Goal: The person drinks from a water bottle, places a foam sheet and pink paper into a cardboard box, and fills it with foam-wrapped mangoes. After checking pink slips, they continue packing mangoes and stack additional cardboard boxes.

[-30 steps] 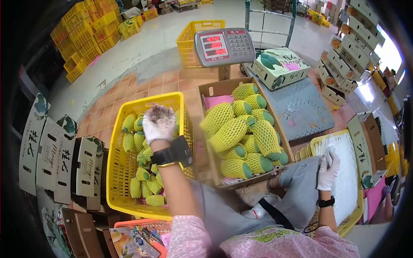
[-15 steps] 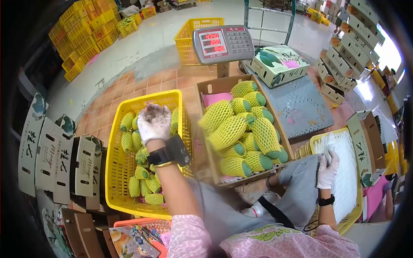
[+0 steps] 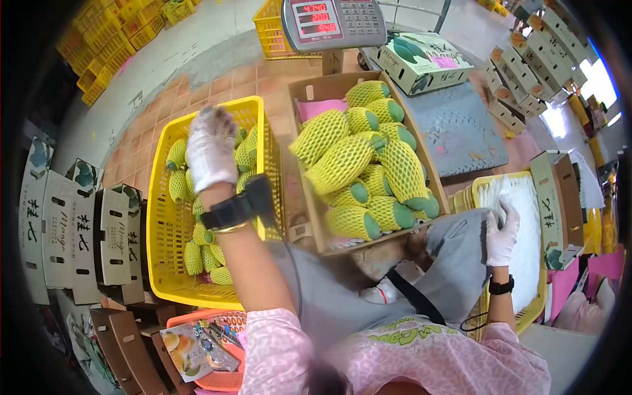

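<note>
My left hand (image 3: 210,150), in a stained white glove, is over the far left part of a yellow plastic basket (image 3: 157,253). Its fingers are bent and blurred, and no fruit shows in them. Inside the basket lie several mangoes (image 3: 193,258) in yellow-green foam nets. My right hand (image 3: 503,238), also gloved, is open beside my knee, thumb apart from the fingers, at the edge of a stack of white foam nets (image 3: 523,276). Between my hands, a cardboard box (image 3: 431,172) holds netted mangoes (image 3: 342,163) above pink paper (image 3: 320,108).
A scale display (image 3: 334,24) with red digits rises behind the box. Beyond it is a closed mango carton (image 3: 421,62) near a grey platform (image 3: 461,135). Folded cartons (image 3: 59,227) stand at left, near an orange basket (image 3: 220,380) with small items. More cartons (image 3: 520,72) are piled at right.
My left hand has turned from palm up, fingers spread, to back up, over the basket's far left part. My right hand stays by the foam nets. The view has tilted down.
</note>
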`<state>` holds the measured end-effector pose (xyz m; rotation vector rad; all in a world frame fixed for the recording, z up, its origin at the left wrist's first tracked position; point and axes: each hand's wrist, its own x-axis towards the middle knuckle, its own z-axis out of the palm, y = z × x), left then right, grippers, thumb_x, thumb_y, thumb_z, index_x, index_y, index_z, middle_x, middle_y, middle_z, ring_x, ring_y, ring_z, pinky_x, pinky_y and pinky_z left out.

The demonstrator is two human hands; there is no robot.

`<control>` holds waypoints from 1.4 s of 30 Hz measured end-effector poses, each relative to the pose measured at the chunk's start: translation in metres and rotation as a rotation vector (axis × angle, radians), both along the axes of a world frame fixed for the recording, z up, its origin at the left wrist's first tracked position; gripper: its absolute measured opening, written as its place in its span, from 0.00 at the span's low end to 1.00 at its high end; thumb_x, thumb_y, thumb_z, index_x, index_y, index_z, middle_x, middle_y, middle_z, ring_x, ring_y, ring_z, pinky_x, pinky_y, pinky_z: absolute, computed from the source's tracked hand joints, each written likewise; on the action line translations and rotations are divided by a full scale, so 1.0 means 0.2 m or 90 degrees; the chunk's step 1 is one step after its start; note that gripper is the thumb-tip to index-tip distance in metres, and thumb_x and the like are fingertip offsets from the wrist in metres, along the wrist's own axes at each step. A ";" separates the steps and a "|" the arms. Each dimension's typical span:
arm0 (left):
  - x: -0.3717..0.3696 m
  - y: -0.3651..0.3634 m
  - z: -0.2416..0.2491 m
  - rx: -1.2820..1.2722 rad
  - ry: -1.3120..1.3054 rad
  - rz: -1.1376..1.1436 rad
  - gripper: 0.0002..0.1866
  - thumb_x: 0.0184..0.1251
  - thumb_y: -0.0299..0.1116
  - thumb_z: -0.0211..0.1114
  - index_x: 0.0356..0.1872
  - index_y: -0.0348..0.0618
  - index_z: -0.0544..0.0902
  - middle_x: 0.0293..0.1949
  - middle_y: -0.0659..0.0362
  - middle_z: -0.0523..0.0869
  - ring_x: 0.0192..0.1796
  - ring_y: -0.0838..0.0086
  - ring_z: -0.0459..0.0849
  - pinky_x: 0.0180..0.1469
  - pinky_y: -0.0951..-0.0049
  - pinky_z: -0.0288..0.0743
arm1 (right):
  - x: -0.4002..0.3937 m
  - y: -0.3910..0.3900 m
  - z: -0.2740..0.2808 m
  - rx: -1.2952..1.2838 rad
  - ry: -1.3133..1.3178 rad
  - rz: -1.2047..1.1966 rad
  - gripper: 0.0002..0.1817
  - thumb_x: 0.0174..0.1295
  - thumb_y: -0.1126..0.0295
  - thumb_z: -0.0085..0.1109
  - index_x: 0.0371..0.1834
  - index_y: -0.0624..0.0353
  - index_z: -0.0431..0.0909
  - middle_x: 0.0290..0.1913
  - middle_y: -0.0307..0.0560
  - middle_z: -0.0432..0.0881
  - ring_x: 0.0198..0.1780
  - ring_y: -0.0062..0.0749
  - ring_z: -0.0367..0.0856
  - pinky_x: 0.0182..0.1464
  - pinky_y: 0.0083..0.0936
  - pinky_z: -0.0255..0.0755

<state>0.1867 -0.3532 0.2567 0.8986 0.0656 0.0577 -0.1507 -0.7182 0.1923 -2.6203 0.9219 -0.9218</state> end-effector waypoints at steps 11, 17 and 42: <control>0.04 -0.23 -0.19 0.595 -0.143 -0.160 0.19 0.58 0.28 0.60 0.50 0.30 0.70 0.44 0.53 0.78 0.46 0.73 0.77 0.50 0.77 0.70 | 0.87 0.59 0.46 -0.169 0.146 0.627 0.26 0.40 0.78 0.55 0.49 0.55 0.69 0.47 0.50 0.72 0.51 0.47 0.69 0.52 0.37 0.64; 0.01 -0.15 -0.19 0.537 -0.169 -0.038 0.18 0.57 0.29 0.62 0.48 0.32 0.74 0.44 0.52 0.80 0.46 0.72 0.78 0.51 0.74 0.70 | 1.21 0.64 0.16 -0.206 0.267 0.747 0.29 0.36 0.78 0.57 0.49 0.54 0.68 0.45 0.53 0.70 0.48 0.47 0.70 0.48 0.37 0.67; 0.19 0.83 -0.37 0.963 0.013 0.143 0.35 0.48 0.34 0.65 0.59 0.39 0.60 0.41 0.53 0.82 0.41 0.66 0.81 0.46 0.71 0.74 | 0.15 -0.21 0.09 -0.037 0.323 0.244 0.25 0.58 0.70 0.54 0.58 0.64 0.63 0.57 0.55 0.67 0.57 0.42 0.66 0.59 0.31 0.60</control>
